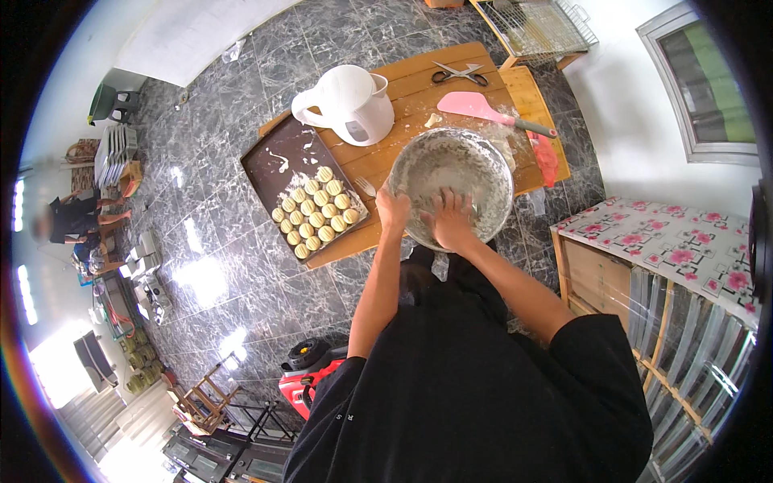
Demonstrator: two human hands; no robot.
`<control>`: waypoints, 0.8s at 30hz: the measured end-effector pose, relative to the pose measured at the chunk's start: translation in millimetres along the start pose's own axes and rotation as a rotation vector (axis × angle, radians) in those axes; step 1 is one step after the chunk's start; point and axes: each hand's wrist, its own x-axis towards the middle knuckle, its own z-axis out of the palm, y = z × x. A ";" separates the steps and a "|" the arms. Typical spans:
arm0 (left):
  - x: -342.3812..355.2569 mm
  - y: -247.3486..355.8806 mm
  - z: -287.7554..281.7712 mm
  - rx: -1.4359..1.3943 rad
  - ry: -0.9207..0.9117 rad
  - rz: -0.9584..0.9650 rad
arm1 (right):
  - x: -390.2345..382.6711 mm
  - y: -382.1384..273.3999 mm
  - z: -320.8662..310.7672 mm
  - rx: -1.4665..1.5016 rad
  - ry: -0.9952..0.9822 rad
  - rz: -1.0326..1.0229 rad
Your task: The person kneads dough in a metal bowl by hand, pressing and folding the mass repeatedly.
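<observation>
A large round metal bowl (pixel 493 161), its inside coated with floury residue, stands at the near side of the wooden table (pixel 419 84). My left hand (pixel 392 209) is closed on the bowl's left rim. Inside the bowl, my right hand (pixel 451 216) lies with fingers spread against the whitish bottom; no lump shows in it. Left of the bowl is a dark baking tray (pixel 270 165) with rows of small, round, ridged pale dough pieces (pixel 317 216) at its near end. A fork (pixel 365 186) lies between tray and bowl.
Beyond the bowl are a white jug (pixel 346 105), a pink spatula (pixel 471 105) with a grey handle, and scissors (pixel 459 75). A red plastic bag (pixel 544 158) hangs by the table's right edge. At right stands a cabinet with a flowered cover (pixel 676 241). Another person (pixel 72 221) is far left.
</observation>
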 end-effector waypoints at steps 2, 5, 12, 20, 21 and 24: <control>-0.7 0.6 2.6 0.008 0.012 0.012 | 16.1 -2.0 5.8 -0.105 0.231 -0.115; -0.5 1.6 4.2 -0.014 0.041 0.051 | 47.8 -0.7 5.9 -0.040 0.340 -0.059; -10.8 -2.2 1.3 -0.116 0.069 -0.055 | 97.6 1.3 6.9 0.401 0.440 -0.057; -11.1 -4.7 7.6 -0.041 0.229 -0.101 | 60.8 5.7 7.7 0.150 -0.050 -0.075; -12.1 2.7 8.8 -0.023 0.234 -0.105 | 49.6 13.9 5.5 0.144 -0.187 -0.149; -14.9 9.0 6.0 0.007 0.256 -0.136 | 27.7 28.3 -21.6 0.205 -0.476 -0.289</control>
